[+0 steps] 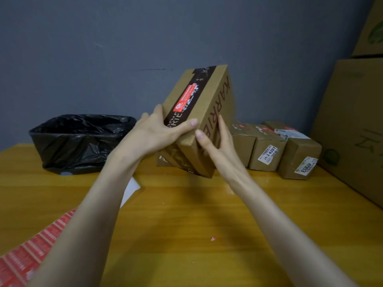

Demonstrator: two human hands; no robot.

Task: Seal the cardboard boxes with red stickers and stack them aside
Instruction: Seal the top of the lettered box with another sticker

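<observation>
While a red sticker (186, 96) already lies across the black band of the cardboard box (209, 100) in the person's grasp, the stacking half of the job looks unfinished: the box hangs tilted above the yellow desk (186, 224), its far end raised toward twelve o'clock and its near corner low.

Large cartons (352, 121) stand at three o'clock, and a bin lined with a black bag (78, 139) sits at nine o'clock from the held box. A second box (165, 159) lies flat on the desk just under the held box, by the look of it the base of the stack. A row of three small boxes (267, 154) stands at four o'clock, each showing some red on top, though whether all are fully sealed cannot be told. A sheet of red stickers (24, 257) lies at seven o'clock, so more sealing may be due.

The left hand (153, 131) grips the near end of the box from its nine o'clock side, thumb laid over the top face. The right hand (215, 146) holds the three o'clock side, thumb on the near edge and fingers up the printed side. A white slip (131, 188) and a red scrap (213, 238) lie on the desk at six o'clock.
</observation>
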